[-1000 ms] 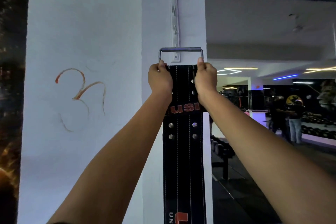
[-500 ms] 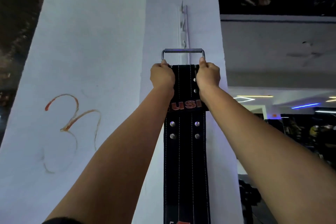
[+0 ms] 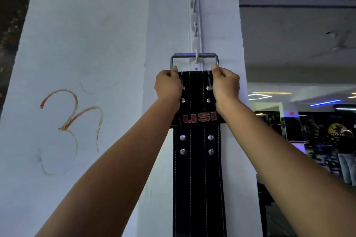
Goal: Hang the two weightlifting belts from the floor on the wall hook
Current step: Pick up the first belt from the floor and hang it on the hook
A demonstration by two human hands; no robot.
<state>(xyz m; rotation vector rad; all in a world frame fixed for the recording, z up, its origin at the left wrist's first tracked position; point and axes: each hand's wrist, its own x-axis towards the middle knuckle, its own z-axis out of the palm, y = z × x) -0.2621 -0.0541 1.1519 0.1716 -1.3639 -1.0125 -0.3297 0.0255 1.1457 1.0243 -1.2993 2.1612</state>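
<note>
A black weightlifting belt point(image 3: 197, 169) with white stitching, silver rivets and red "USI" lettering hangs straight down against a white pillar. Its steel buckle point(image 3: 194, 56) sits over the lowest hook point(image 3: 196, 59) of a white vertical hook rail point(image 3: 195, 17). My left hand point(image 3: 168, 84) grips the belt's top left corner by the buckle. My right hand point(image 3: 225, 83) grips the top right corner. Only one belt is in view.
The white pillar point(image 3: 86, 44) bears an orange painted mark point(image 3: 71, 119) on its left face. Three more hooks stand above on the rail. At the right is a dim gym room with lights and a person point(image 3: 342, 150) standing far off.
The buckle has gone from below the rail onto the lowest hook. My view has tilted up and closer to the pillar; both hands keep their grip.
</note>
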